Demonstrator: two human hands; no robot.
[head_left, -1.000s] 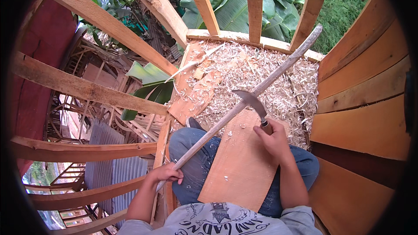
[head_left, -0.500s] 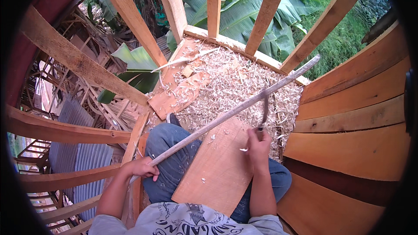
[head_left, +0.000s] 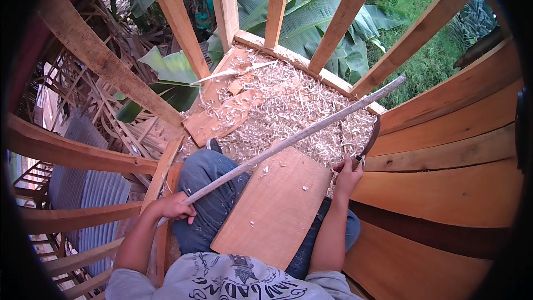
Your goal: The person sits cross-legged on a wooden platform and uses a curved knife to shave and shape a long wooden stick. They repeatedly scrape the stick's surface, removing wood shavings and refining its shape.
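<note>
A long pale wooden stick [head_left: 288, 140] slants from lower left to upper right across my lap. My left hand [head_left: 174, 206] is closed around it near its lower end, at my left knee. My right hand [head_left: 348, 176] grips the handle of a knife with a dark, curved blade [head_left: 372, 138]. That blade points away from me, apart from the stick and close to the plank wall. Across my legs lies a flat wooden board [head_left: 277, 205], with a few shavings on it. The stick passes over the board's far end.
Curled wood shavings [head_left: 311, 103] cover the floor ahead, partly over a loose plank [head_left: 219, 116]. Upright wooden slats [head_left: 338, 22] stand along the far edge, with banana leaves beyond. On the right runs a plank wall [head_left: 433, 189]; on the left are rails [head_left: 83, 155] and corrugated sheets [head_left: 105, 205].
My right hand has swung the knife to the right, away from the stick and toward the plank wall. My left hand keeps its hold on the stick. The view has shifted slightly.
</note>
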